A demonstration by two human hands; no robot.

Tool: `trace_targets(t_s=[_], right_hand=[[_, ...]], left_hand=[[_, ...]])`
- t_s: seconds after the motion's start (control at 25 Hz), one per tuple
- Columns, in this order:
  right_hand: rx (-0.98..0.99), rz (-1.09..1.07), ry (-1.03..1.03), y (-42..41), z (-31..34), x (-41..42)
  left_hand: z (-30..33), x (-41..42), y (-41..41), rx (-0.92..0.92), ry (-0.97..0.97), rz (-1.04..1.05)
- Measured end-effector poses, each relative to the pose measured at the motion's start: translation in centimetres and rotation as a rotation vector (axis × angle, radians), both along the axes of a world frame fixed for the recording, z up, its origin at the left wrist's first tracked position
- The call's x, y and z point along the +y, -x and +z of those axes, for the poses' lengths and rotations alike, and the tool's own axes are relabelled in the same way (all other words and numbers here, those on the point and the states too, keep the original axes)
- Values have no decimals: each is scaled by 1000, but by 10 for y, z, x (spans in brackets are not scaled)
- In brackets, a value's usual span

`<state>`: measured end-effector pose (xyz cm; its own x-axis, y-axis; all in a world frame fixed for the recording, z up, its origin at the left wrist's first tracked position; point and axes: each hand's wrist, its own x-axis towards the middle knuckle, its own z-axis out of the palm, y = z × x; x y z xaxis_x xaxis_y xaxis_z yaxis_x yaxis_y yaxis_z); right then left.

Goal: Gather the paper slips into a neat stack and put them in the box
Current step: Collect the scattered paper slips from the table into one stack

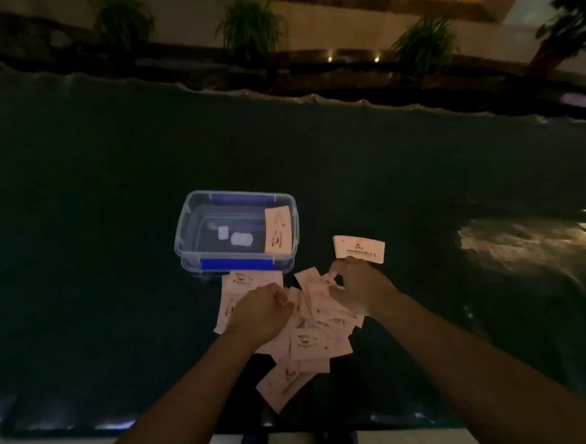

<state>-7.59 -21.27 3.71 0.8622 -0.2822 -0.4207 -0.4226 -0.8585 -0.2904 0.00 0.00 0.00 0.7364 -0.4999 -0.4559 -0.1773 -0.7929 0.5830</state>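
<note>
Several pale paper slips [318,342] lie scattered in a loose pile on the dark table, just in front of a clear plastic box [185,228] with blue clips. One slip [277,229] leans against the box's right inner wall. My right hand [359,288] holds a small stack of slips [359,248] upright above the pile, to the right of the box. My left hand [259,309] rests on the left side of the pile with fingers curled, pinching at a slip.
The dark glossy table [116,267] stretches far to both sides; its near edge runs along the bottom of the view. A bright reflection [519,239] lies on the right. Potted plants [250,22] stand beyond the far edge.
</note>
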Motion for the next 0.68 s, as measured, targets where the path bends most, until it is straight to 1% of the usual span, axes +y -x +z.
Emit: trace_targets(t_s=[0.2,0.36,0.52,0.68], right_hand=[[95,-17,-91,9,-28,-12],[162,-37,-177,15,-42,-17],[147,-45,-169,22,-54,-17],[136,-136,-211,28,-57,-19]], left_hand=[[-19,-11,39,159,-2,92],[-22,-27,57,210,45,149],[-20,-44,67,252,73,177],[-25,-56,76,304,46,165]])
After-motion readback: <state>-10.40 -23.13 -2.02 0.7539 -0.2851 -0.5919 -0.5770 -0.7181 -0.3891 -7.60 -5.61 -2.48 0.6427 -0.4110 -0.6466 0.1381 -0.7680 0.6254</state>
